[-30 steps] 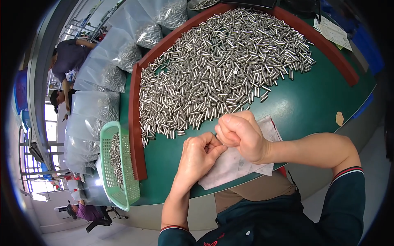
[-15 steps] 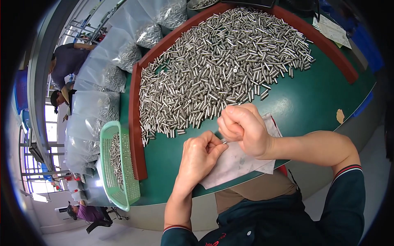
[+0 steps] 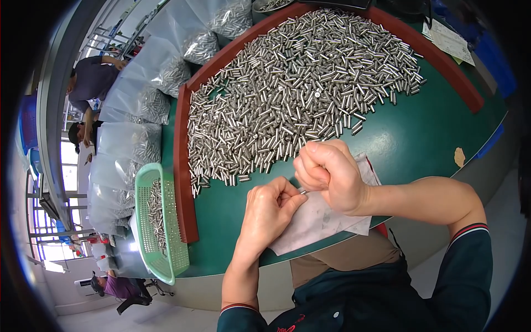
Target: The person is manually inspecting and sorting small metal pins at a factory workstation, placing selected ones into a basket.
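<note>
A small metal pin shows at the tips of my left hand, pinched between thumb and forefinger. Just to its right and a bit higher, my right hand is curled into a fist; whatever it may hold is hidden inside the fingers. Both hands are above a pale, stained cloth at the table's near edge. Beyond them spreads a large heap of short shiny metal pins on the green tabletop.
Red-brown rails border the heap. To the left stand a green plastic basket partly filled with pins and several clear bags of pins. Papers lie at the far right. Co-workers are beyond the bags.
My hands have barely moved and the pin stays in my left fingers. In the background, a co-worker at the left has shifted their arms.
</note>
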A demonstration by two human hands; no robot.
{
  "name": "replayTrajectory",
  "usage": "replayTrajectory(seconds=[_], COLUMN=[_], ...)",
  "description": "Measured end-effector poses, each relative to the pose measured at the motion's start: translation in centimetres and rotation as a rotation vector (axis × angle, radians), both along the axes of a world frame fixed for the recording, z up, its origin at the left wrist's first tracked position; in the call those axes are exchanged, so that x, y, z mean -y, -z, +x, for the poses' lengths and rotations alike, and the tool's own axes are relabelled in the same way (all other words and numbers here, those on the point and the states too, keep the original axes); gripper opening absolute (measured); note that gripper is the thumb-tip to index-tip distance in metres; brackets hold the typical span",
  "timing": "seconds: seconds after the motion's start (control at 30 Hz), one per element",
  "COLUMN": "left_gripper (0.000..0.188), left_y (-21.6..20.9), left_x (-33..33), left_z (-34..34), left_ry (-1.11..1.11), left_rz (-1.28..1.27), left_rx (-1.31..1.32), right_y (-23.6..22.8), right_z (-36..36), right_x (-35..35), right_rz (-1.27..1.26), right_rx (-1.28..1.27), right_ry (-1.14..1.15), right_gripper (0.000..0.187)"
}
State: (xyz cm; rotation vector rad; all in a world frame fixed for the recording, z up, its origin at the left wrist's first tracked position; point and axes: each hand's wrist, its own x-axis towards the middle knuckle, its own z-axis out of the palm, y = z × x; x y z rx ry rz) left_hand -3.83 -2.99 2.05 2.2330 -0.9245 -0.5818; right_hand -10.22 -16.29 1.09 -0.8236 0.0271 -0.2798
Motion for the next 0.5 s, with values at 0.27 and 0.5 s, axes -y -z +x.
replayTrajectory(seconds=[0.27, 0.5], left_gripper=[0.014, 0.007], left_y=[0.3, 0.3], left_x=[-0.2, -1.1], left_z=[0.5, 2.8], left_ry=[-0.024, -0.155], left_rz=[-0.063, -0.694], left_rx=[-0.065, -1.078], right_y=[-0.6, -0.9], right_z=[0.6, 1.5], right_x=[1.1, 3.2], right_rz=[-0.056, 0.072], right_rx=[0.123, 0.101], right_ry=[0.106, 0.145], right_gripper=[0.041, 0.04])
